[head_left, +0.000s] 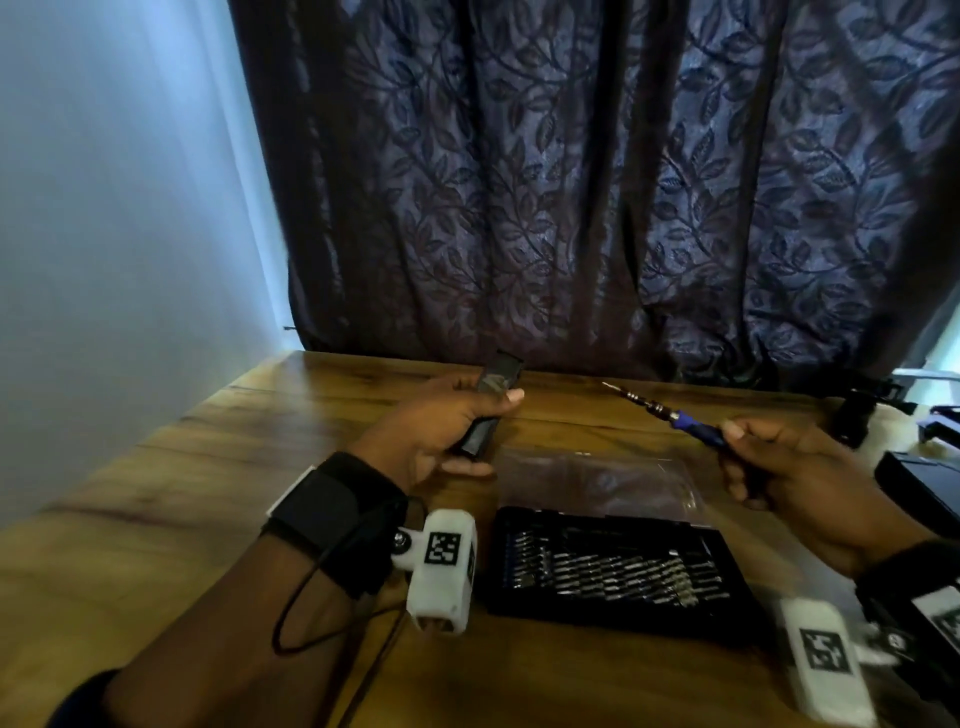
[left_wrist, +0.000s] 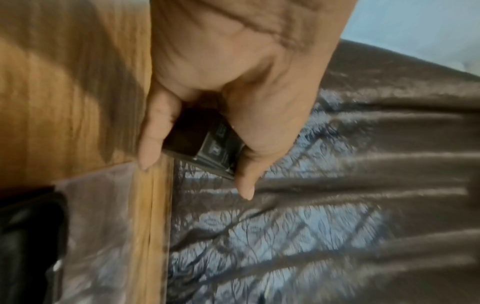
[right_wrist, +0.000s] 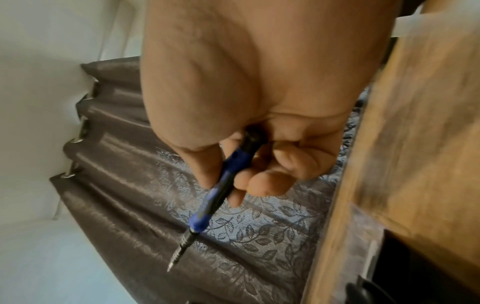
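Observation:
My left hand (head_left: 447, 431) grips a flat black rectangular device (head_left: 491, 402) and holds it tilted above the wooden table (head_left: 156, 519). In the left wrist view the thumb and fingers (left_wrist: 150, 131) wrap the black device (left_wrist: 205, 142), whose printed end face shows. My right hand (head_left: 779, 467) holds a blue-handled precision screwdriver (head_left: 670, 415), its metal tip pointing up and left toward the device, apart from it. In the right wrist view the screwdriver (right_wrist: 215, 197) runs out between thumb and curled fingers (right_wrist: 272, 179).
An open black case of several screwdriver bits (head_left: 608, 569) lies on the table in front of me, its clear lid (head_left: 597, 483) folded back. Black objects (head_left: 919, 483) sit at the right edge. A dark leaf-patterned curtain (head_left: 571, 182) hangs behind the table.

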